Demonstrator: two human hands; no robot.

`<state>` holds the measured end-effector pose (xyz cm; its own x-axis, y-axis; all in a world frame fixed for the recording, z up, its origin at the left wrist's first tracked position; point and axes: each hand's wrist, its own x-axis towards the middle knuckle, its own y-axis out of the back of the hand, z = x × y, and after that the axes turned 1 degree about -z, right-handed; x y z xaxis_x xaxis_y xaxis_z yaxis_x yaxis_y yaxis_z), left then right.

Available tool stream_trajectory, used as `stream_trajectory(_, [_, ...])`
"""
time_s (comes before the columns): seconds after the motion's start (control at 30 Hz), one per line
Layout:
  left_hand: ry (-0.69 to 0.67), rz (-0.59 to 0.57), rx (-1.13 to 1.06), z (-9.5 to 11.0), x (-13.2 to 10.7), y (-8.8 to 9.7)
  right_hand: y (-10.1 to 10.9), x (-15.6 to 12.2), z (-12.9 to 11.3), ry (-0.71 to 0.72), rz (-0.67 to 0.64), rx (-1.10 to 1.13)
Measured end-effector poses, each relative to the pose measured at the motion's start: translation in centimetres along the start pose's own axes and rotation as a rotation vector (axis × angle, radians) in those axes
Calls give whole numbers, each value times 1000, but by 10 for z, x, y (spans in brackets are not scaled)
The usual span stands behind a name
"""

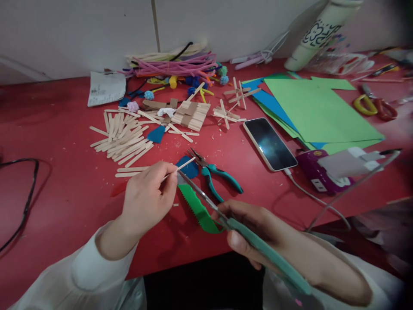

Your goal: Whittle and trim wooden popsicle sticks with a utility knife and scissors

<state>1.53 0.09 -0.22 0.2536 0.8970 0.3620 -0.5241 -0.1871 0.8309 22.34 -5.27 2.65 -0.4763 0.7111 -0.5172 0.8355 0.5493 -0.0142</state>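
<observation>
Between the thumb and fingers of my left hand, a thin wooden craft stick is pinched, its far end pointing up and right. My right hand grips a green-handled knife; its narrow metal blade slants up to the left, and the tip meets or lies very close to the stick beside my left fingertips. Below the blade lies a bright green tool with a toothed edge, partly hidden. Teal-handled pliers rest just beyond, jaws near a blue scrap.
Loose craft sticks are piled behind my left hand. Farther back are a stick bundle, small stick crosses and pipe cleaners. A charging phone, green paper, scissors and a bottle are right.
</observation>
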Motion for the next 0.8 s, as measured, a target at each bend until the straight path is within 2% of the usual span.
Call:
stream_trajectory(0.27, [-33, 1, 42, 0, -1, -1, 2, 1, 5, 77, -29, -36])
stream_trajectory(0.43, [10, -25, -14, 0, -2, -2, -2, -1, 7, -12, -8, 29])
stream_trajectory(0.57, [43, -51, -40, 0, -2, -3, -3, 0, 9, -19, 22, 48])
stream_trajectory(0.7, [62, -52, -18, -1, -2, -4, -2, 2, 10, -64, -8, 73])
stream_trajectory(0.8, [69, -45, -78, -1, -2, -4, -2, 3, 11, -74, -9, 88])
